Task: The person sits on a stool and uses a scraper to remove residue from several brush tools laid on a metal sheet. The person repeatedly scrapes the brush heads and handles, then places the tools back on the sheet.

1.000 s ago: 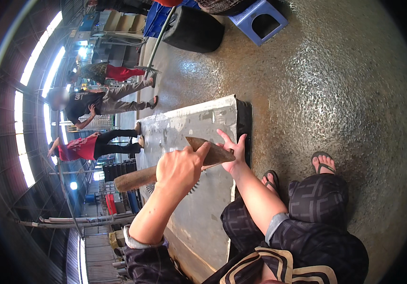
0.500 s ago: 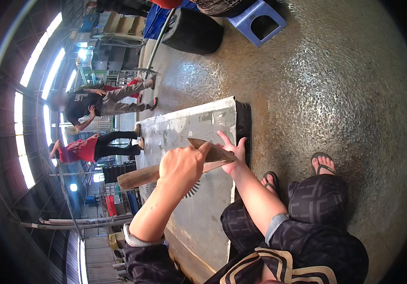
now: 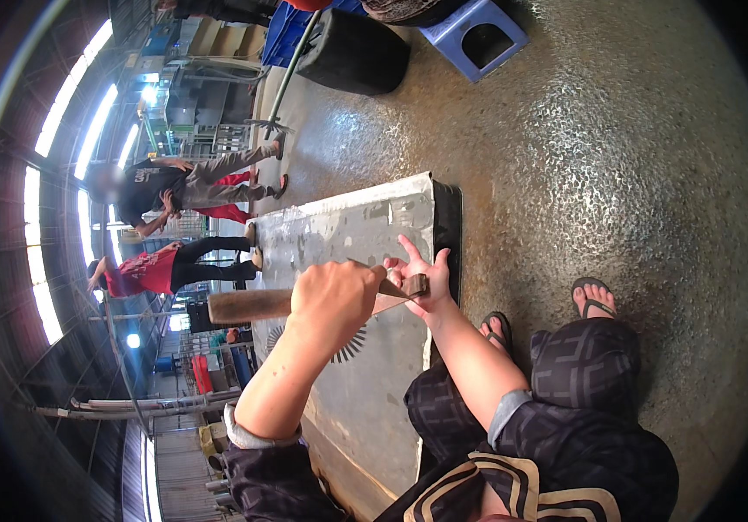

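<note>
dark patterned trousers (image 3: pixel 587 370), rolled sleeves, black flip-flops (image 3: pixel 591 300)

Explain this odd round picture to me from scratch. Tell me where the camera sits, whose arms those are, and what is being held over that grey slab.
The picture comes from a wide fisheye camera worn on a person's head, looking down, so straight edges bend near the rim. There is no machine: the two forearms rising from the lower edge are the wearer's own.

The left hand has a closed grip on a wooden handle that sticks out to the left. The right hand rests on the tool's far end, fingers spread. I cannot tell what kind of tool it is.

Below lies a grey metal panel on the speckled floor, with a round slotted vent in it. The wearer's foot in a sandal shows at the right. Two other people stand farther off; a blue stool is at the top.
</note>
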